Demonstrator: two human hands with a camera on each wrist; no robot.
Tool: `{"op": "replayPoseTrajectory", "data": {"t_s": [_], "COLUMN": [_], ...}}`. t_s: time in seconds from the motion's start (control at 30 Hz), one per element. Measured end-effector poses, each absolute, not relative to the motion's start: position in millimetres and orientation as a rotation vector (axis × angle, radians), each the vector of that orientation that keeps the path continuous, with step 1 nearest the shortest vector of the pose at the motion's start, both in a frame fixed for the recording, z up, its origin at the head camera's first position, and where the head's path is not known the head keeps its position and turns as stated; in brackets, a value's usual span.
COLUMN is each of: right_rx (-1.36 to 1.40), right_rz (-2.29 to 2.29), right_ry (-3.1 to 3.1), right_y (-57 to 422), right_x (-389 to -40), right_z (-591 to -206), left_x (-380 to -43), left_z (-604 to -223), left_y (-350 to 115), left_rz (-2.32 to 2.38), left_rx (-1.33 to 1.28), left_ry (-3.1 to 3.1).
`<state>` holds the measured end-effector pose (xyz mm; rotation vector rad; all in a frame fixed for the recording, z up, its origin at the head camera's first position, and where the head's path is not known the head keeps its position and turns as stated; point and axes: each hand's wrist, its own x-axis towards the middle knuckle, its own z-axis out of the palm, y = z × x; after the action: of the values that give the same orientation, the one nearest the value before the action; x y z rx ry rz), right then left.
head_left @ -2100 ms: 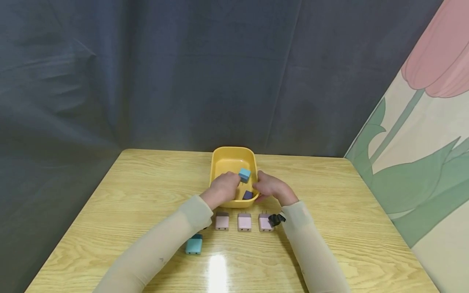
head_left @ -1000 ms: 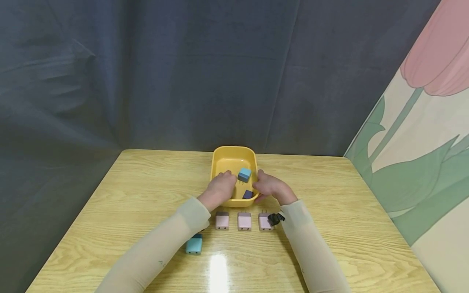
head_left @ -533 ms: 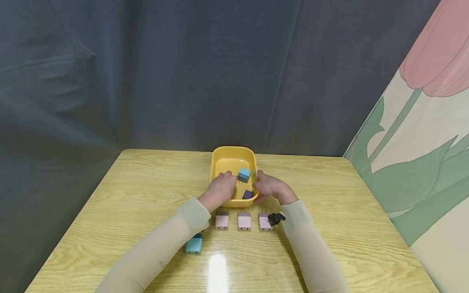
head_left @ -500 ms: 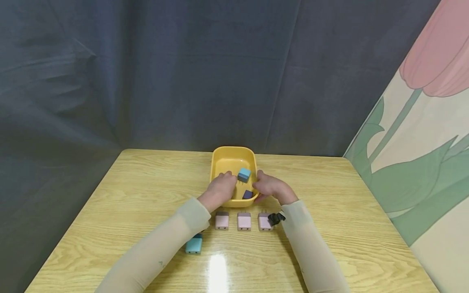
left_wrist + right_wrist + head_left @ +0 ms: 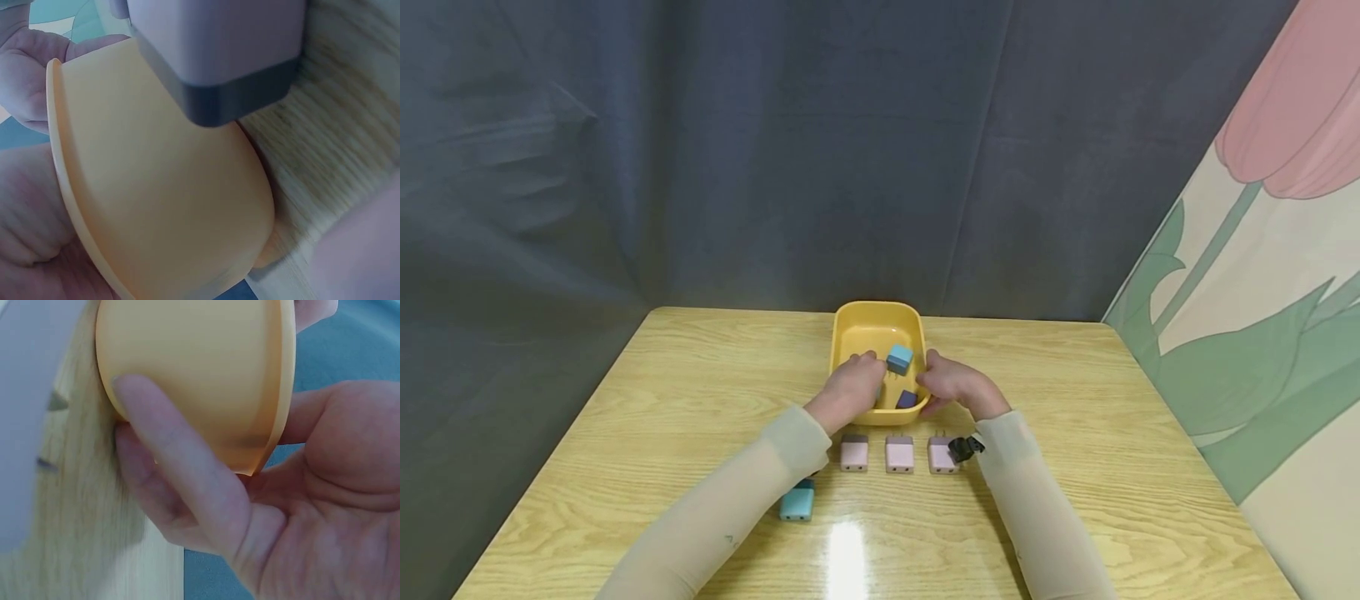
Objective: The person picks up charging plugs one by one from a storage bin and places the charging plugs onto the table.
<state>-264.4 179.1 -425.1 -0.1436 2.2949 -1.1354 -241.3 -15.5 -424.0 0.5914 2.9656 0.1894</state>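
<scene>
I see a dark blue drape (image 5: 820,158) rising behind the pale wood-grain counter (image 5: 1075,400), whose near part carries a bright glare (image 5: 846,562). To my right, a pink tulip (image 5: 1300,108) with green leaves (image 5: 1240,367) patterns a cream backdrop (image 5: 1247,275).

Left grip (image 5: 848,385) shifted leftward (only slightly), blue adapter (image 5: 900,358) now showing its prongs (image 5: 892,376)

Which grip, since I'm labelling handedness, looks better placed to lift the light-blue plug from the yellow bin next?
Probably the left grip: it reaches into the yellow bin, close beside the light-blue plug. The right grip holds the bin's right wall, so it seems better suited to steadying.
</scene>
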Motion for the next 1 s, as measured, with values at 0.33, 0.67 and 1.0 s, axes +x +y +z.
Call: {"op": "replayPoseTrajectory", "data": {"t_s": [0.33, 0.67, 1.0], "right_rx": [-0.132, -0.113, -0.112], "right_rz": [-1.156, -1.158, -1.154], "right_ry": [2.306, 2.305, 2.312], "right_y": [178, 177, 176], "right_x": [-263, -265, -263], "right_z": [-426, -425, -425], "left_x": [-243, -236, -213], "left_z": [-420, -394, -377], "left_y": [-19, -30, -39], "left_rz": [0.213, 0.331, 0.416], "left_rx": [0.645, 0.654, 0.634], "left_ry": [3.015, 3.056, 3.018]}}
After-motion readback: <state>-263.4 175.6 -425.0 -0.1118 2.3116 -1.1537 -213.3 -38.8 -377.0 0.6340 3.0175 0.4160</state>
